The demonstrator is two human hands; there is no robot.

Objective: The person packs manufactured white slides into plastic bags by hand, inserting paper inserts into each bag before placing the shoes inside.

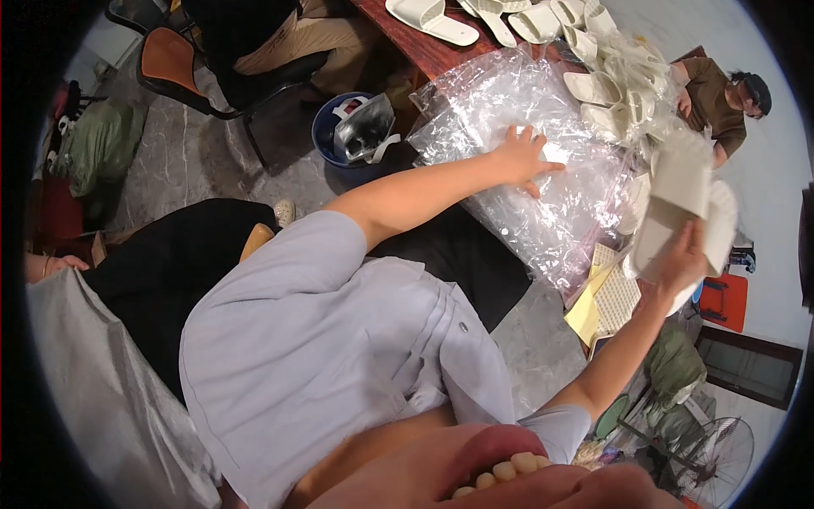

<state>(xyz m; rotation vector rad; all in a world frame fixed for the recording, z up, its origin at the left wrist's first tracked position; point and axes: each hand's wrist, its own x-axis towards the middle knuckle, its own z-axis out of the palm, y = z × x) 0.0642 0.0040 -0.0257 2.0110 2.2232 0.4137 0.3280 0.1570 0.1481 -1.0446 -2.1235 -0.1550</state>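
Observation:
A stack of clear plastic bags (555,216) covers the near part of the table. My left hand (521,159) lies on it with its fingers spread and nothing in them. Off to the right, my right hand (682,256) grips a pair of cream slippers (677,182), which are lifted and slightly blurred. Its fingers partly wrap over the slippers, so their exact hold is hard to see. Beyond the bags lies a pile of similar cream slippers (604,89), some of them in plastic. Close below my right hand is a cream textured sheet (617,297) beside yellow paper (583,316).
More slippers (432,21) line the far edge of the dark red table (392,24). A person in a brown shirt (716,97) works across it. Left of the table stand a blue bucket (326,140) and an orange-backed chair (172,68). A fan (716,458) stands at lower right.

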